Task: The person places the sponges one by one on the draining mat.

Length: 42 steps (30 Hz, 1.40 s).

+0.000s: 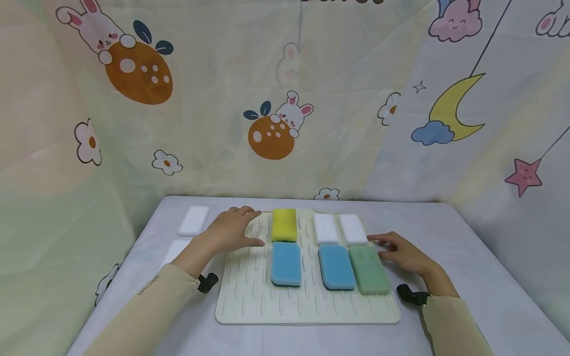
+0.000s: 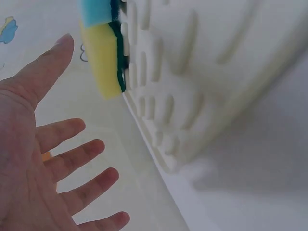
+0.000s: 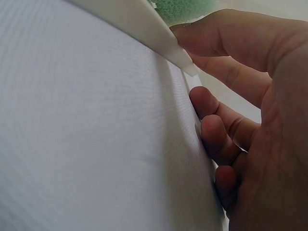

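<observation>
A cream ridged mat [image 1: 249, 301] lies on the white-covered table, bearing sponges in two rows. My left hand [image 1: 231, 230] hovers over its back left part, fingers spread and holding nothing, beside a yellow sponge [image 1: 284, 225] with a dark green backing. In front of that sponge is a blue sponge [image 1: 286, 264]. My right hand [image 1: 403, 252] is at the mat's right edge, its thumb [image 3: 197, 38] against the rim and other fingers loosely bent. Near it lie a green sponge [image 1: 368, 271], a second blue sponge [image 1: 336, 268] and two white sponge blocks [image 1: 326, 229].
Left of the mat, two more white blocks [image 1: 194, 220] lie on the table [image 1: 472, 277], the nearer one partly hidden by my left arm. Behind and at the sides hangs a printed cloth [image 1: 209, 123]. Each wrist wears a black camera [image 1: 208, 283].
</observation>
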{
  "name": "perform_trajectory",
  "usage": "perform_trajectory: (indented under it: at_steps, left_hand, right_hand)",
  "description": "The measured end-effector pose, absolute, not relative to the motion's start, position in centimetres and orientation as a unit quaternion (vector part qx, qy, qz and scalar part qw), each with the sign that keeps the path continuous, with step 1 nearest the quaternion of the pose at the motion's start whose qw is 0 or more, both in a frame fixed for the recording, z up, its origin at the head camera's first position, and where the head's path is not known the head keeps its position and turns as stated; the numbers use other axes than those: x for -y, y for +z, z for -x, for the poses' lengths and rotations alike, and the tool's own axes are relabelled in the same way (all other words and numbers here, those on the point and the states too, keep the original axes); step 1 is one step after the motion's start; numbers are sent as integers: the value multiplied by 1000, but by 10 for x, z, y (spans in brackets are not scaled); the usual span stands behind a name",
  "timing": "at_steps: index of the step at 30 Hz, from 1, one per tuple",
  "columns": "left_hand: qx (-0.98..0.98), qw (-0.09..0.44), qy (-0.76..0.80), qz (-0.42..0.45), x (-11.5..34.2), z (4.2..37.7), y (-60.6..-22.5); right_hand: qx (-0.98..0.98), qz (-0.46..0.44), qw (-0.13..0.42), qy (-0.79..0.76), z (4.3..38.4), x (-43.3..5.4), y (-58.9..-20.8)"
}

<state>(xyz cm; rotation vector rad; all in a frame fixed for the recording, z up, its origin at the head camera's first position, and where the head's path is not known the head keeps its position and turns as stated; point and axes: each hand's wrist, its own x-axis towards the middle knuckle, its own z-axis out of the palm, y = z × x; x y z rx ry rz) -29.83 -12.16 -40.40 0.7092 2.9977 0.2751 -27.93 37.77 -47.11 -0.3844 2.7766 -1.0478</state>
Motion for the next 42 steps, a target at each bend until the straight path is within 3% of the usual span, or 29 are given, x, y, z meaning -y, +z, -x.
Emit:
perform_trajectory:
  at_steps: [23,42]
  left_hand:
    - [-978,-16,80,-191,205,249,-415]
    - [-976,12,94,-198,255,230,-417]
  right_hand:
    - [-928,139,68,-338,280,-380,-471]
    - [-924,136,68,-352,274,-382,-469]
